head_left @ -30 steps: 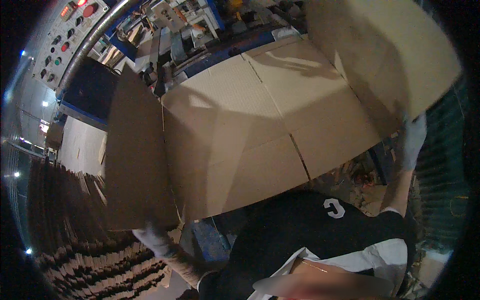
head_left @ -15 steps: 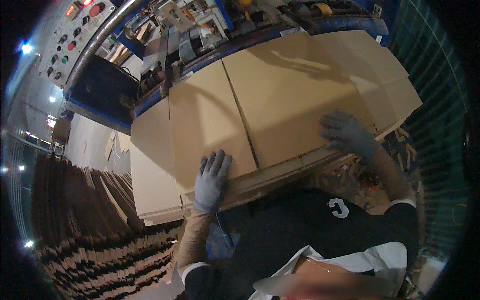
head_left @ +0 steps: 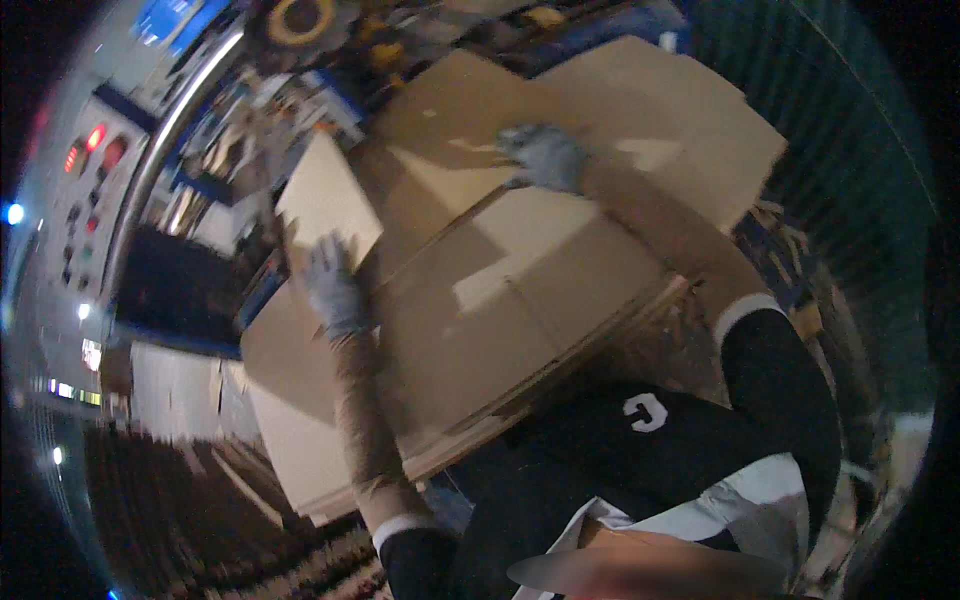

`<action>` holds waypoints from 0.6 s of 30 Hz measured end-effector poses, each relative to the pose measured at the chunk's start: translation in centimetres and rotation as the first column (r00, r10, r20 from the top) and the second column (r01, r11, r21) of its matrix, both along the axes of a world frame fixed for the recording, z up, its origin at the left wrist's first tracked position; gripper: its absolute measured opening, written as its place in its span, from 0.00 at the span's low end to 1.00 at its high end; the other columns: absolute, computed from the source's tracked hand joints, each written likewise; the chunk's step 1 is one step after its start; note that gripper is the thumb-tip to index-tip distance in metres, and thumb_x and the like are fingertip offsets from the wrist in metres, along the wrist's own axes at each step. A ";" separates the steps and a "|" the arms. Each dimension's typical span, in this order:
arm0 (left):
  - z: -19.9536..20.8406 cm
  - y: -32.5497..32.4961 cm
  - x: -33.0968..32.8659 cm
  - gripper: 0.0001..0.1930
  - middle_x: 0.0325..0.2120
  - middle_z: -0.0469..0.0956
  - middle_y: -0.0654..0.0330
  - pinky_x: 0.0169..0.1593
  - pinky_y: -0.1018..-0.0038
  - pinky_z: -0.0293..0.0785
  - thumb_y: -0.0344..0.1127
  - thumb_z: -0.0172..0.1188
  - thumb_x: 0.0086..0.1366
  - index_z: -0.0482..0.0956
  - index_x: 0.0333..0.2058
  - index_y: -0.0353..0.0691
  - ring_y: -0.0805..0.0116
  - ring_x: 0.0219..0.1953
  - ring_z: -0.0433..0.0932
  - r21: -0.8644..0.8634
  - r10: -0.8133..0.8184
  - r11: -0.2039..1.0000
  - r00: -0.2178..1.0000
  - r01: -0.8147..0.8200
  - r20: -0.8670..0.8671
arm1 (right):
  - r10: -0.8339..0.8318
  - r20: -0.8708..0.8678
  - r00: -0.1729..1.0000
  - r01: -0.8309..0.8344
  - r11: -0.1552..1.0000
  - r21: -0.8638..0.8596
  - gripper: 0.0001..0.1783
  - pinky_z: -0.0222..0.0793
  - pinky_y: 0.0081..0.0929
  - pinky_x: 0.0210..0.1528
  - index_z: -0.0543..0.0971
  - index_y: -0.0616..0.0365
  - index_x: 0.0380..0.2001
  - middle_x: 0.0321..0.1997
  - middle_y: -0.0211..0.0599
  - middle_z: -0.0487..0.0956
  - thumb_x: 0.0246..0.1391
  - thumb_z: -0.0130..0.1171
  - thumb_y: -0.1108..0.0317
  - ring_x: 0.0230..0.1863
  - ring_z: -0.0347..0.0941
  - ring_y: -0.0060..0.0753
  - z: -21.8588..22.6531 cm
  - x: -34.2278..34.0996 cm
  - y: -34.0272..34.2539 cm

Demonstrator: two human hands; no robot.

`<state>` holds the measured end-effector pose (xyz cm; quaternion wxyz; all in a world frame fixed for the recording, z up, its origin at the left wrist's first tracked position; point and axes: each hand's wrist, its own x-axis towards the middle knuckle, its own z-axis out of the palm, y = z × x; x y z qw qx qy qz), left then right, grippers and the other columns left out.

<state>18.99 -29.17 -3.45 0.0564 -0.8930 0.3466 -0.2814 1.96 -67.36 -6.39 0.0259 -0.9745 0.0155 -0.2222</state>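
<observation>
A brown cardboard sheet (head_left: 440, 120) lies on top of a stack of flat cardboard sheets (head_left: 480, 330), slid toward the machine at the far side. My left hand (head_left: 337, 288), in a grey glove, rests with fingers stretched out against a pale, tilted flap (head_left: 330, 195) at the sheet's left. My right hand (head_left: 548, 158), also gloved, lies farther out near the sheet's right part, fingers spread and thumb apart. Whether its fingertips press on the sheet's edge is hard to tell through the blur.
A blue machine (head_left: 190, 290) with rollers and metal parts borders the far side. Its control panel (head_left: 95, 190) with buttons stands at the left behind a metal bar (head_left: 165, 150). Stacked cardboard (head_left: 170, 490) fills the lower left; scraps (head_left: 800, 290) lie at the right.
Both hands have moved away from me, the right one also to the left. The top sheet has shifted forward toward the machine and turned, baring the sheets below.
</observation>
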 end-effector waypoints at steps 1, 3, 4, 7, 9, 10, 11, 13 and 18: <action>-0.2 0.4 -0.4 0.24 0.63 0.61 0.57 0.64 0.52 0.51 0.36 0.44 0.67 0.61 0.62 0.46 0.56 0.65 0.58 -0.044 -0.028 0.999 0.996 0.032 0.085 | -0.032 0.072 0.997 0.032 0.999 0.005 0.35 0.60 0.48 0.59 0.72 0.46 0.55 0.55 0.44 0.71 0.46 0.60 0.41 0.57 0.65 0.53 0.1 -0.3 0.3; -0.2 2.9 -1.9 0.29 0.61 0.62 0.51 0.64 0.54 0.52 0.41 0.52 0.63 0.60 0.62 0.41 0.52 0.64 0.58 -0.221 -0.040 0.974 0.999 0.037 -0.006 | -0.141 0.107 0.984 0.137 0.990 0.044 0.34 0.62 0.47 0.58 0.72 0.49 0.54 0.54 0.44 0.71 0.47 0.60 0.44 0.55 0.67 0.51 0.8 -3.9 0.3; -0.3 5.1 -3.2 0.32 0.61 0.62 0.49 0.65 0.55 0.53 0.43 0.56 0.61 0.60 0.62 0.38 0.50 0.64 0.59 -0.275 -0.082 0.958 0.997 0.081 0.006 | -0.169 0.148 0.974 0.160 0.985 0.070 0.33 0.64 0.46 0.57 0.72 0.50 0.54 0.53 0.44 0.72 0.47 0.61 0.45 0.55 0.67 0.51 1.7 -6.1 -0.2; -1.9 14.3 -9.0 0.40 0.59 0.62 0.42 0.65 0.56 0.55 0.53 0.62 0.58 0.59 0.62 0.33 0.44 0.62 0.61 -0.403 0.171 0.903 0.985 -0.147 0.022 | -0.390 0.042 0.920 0.360 0.882 0.304 0.31 0.66 0.44 0.55 0.72 0.56 0.51 0.53 0.49 0.72 0.49 0.60 0.48 0.55 0.68 0.52 2.7 -15.5 -2.6; -3.5 20.6 -12.8 0.42 0.59 0.62 0.42 0.62 0.58 0.60 0.59 0.59 0.58 0.61 0.61 0.34 0.46 0.61 0.62 -0.570 0.504 0.601 0.819 -0.560 -0.274 | -0.696 -0.100 0.711 0.686 0.655 0.319 0.34 0.66 0.43 0.54 0.69 0.60 0.52 0.54 0.52 0.71 0.50 0.58 0.44 0.56 0.67 0.54 1.6 -21.4 -4.1; -4.2 23.1 -14.4 0.43 0.59 0.62 0.42 0.61 0.59 0.62 0.63 0.58 0.57 0.62 0.61 0.34 0.47 0.61 0.62 -0.595 0.588 0.404 0.696 -0.694 -0.413 | -0.823 0.037 0.566 0.785 0.552 0.281 0.37 0.66 0.43 0.55 0.68 0.61 0.52 0.54 0.52 0.70 0.50 0.57 0.42 0.56 0.66 0.54 0.6 -23.5 -4.6; -5.0 24.4 -14.7 0.44 0.59 0.62 0.42 0.61 0.60 0.62 0.65 0.58 0.56 0.62 0.61 0.35 0.47 0.61 0.62 -0.599 0.520 0.214 0.609 -0.772 -0.599 | -0.888 0.242 0.390 0.835 0.452 0.315 0.37 0.65 0.44 0.55 0.68 0.61 0.52 0.53 0.52 0.71 0.51 0.56 0.40 0.55 0.66 0.54 -0.7 -25.4 -4.7; -6.3 25.7 -15.6 0.44 0.59 0.63 0.41 0.61 0.60 0.63 0.67 0.56 0.56 0.63 0.60 0.36 0.48 0.61 0.63 -0.531 0.625 0.139 0.489 -0.836 -0.608 | -0.886 0.263 0.382 0.873 0.439 0.212 0.37 0.65 0.45 0.54 0.69 0.62 0.51 0.50 0.50 0.73 0.51 0.55 0.39 0.54 0.67 0.54 -2.9 -26.5 -5.8; -5.0 23.3 -16.6 0.39 0.58 0.64 0.40 0.59 0.60 0.65 0.64 0.54 0.59 0.64 0.61 0.41 0.49 0.60 0.65 -0.569 0.926 -0.076 0.153 -0.819 -0.344 | -0.897 0.098 0.431 0.899 0.436 0.040 0.33 0.66 0.46 0.53 0.71 0.58 0.52 0.51 0.47 0.74 0.54 0.52 0.42 0.53 0.68 0.54 -4.7 -25.9 -9.6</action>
